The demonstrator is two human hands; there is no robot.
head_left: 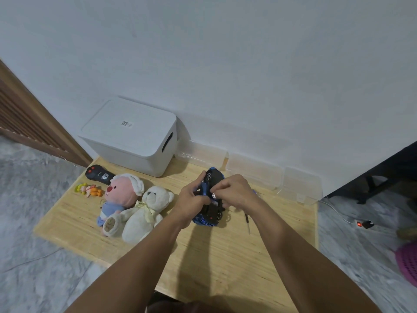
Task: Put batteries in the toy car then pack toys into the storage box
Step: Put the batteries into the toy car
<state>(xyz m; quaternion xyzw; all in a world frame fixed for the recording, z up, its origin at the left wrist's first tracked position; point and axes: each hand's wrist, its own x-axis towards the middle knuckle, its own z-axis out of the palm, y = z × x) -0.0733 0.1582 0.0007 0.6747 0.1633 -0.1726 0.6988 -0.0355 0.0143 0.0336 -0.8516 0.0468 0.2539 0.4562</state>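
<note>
From the head view, we cannot make out the battery compartment of the blue toy car (211,195): our fingers cover the middle of its black underside, and whether a battery sits under them is not visible. The car is held above the wooden table (225,256), tipped so its underside faces up. Our left hand (191,205) grips the car's left flank with curled fingers, and our right hand (234,192) lies over its right side, fingertips bent and pinched at something small and pale we cannot identify. Just right of the car a thin screwdriver (247,222) lies on the table. Left of the car lie a white teddy bear (146,213) and a pink plush (121,193); behind these stands the lidded white storage box (130,136).
</note>
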